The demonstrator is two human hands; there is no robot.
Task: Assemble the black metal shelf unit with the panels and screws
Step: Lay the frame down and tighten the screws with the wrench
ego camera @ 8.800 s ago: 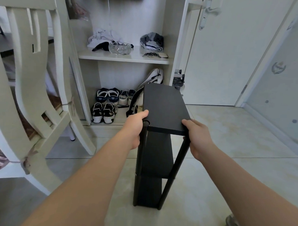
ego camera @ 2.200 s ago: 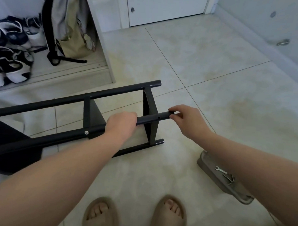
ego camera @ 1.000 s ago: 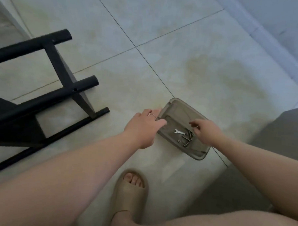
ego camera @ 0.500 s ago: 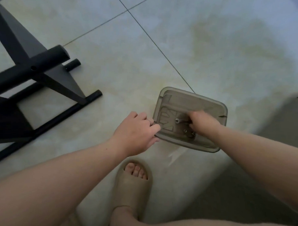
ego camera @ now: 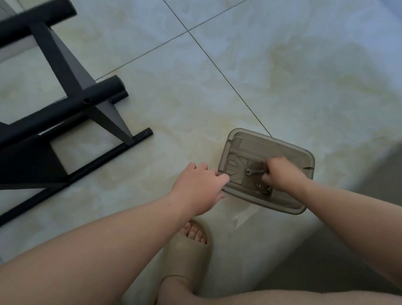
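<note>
Shelf unit point(ego camera: 60, 115): lying on its side on the floor.
Left hand point(ego camera: 200, 186): grip on tray point(ego camera: 293, 153) edge.
Right hand point(ego camera: 280, 173): in tray; grip curled by wrench point(ego camera: 254, 171), hold unclear.

Dim, soft daylight brightens the upper floor tiles point(ego camera: 289, 64); edges blur slightly, shadow lower right.

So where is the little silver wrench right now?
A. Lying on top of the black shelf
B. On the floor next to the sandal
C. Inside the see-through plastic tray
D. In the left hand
C: the wrench lies on the bottom of the plastic tray, right beside the right hand reaching in, while the left hand steadies the tray's edge.
</note>
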